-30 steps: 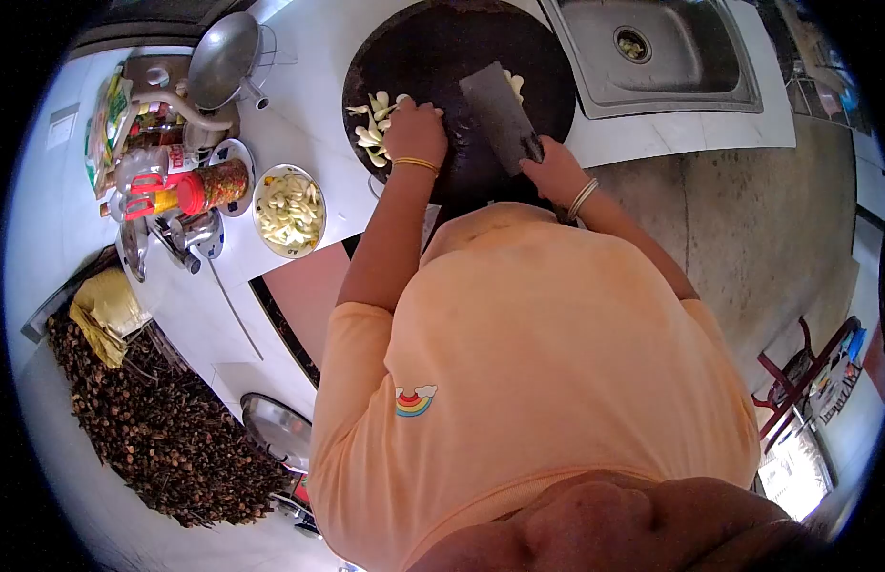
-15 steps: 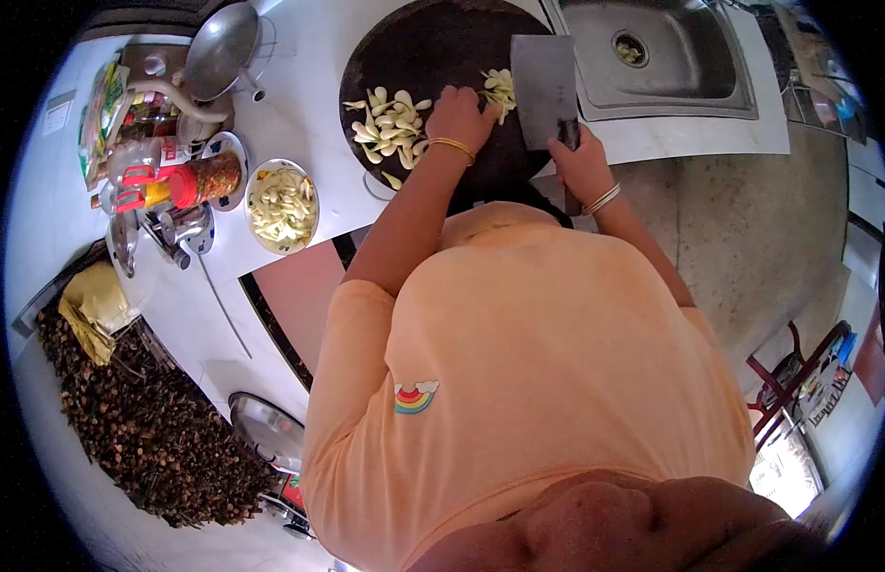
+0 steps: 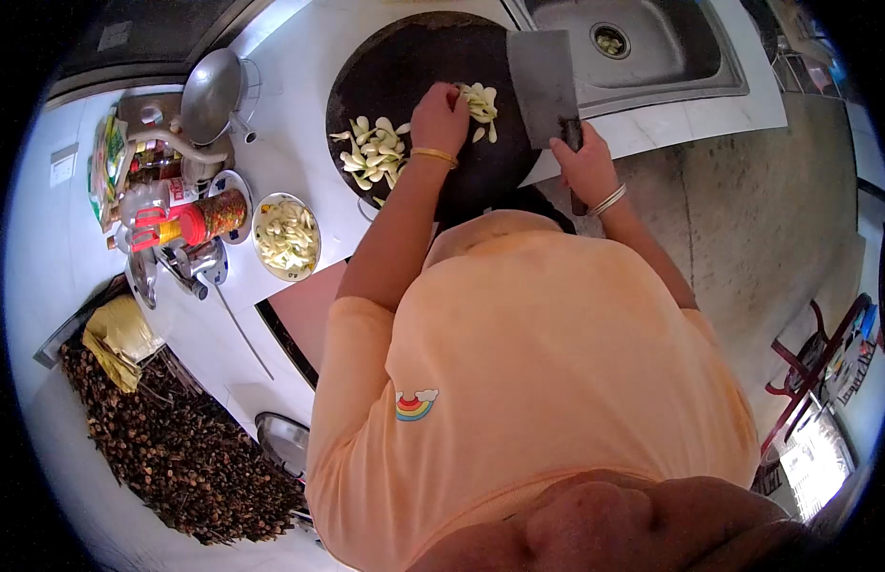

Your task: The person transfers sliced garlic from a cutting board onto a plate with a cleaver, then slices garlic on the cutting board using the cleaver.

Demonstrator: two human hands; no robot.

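A round dark chopping board (image 3: pixel 385 71) carries a heap of whole pale garlic cloves (image 3: pixel 374 153) on its left side. Right of them lies a small bunch of garlic slices (image 3: pixel 481 100), with a few loose pieces below it. My left hand (image 3: pixel 441 119) is between the two groups, its fingers curled beside the slices; what they hold, if anything, is hidden. My right hand (image 3: pixel 586 162) is wrapped round the dark handle of a cleaver (image 3: pixel 542 86). Its broad blade stands over the board's right edge, apart from the slices.
A bowl of pale garlic pieces (image 3: pixel 286 238) stands left of the board. Beyond it are a red-lidded jar (image 3: pixel 214 217), bottles and a metal pan (image 3: pixel 212 95). A steel sink (image 3: pixel 643 81) adjoins the right side. Cut firewood (image 3: pixel 175 448) is piled at lower left.
The view has shifted slightly. My left fingers have curled in and sit a little off the slices, which spread lower now. My right hand keeps the cleaver at the board's right edge.
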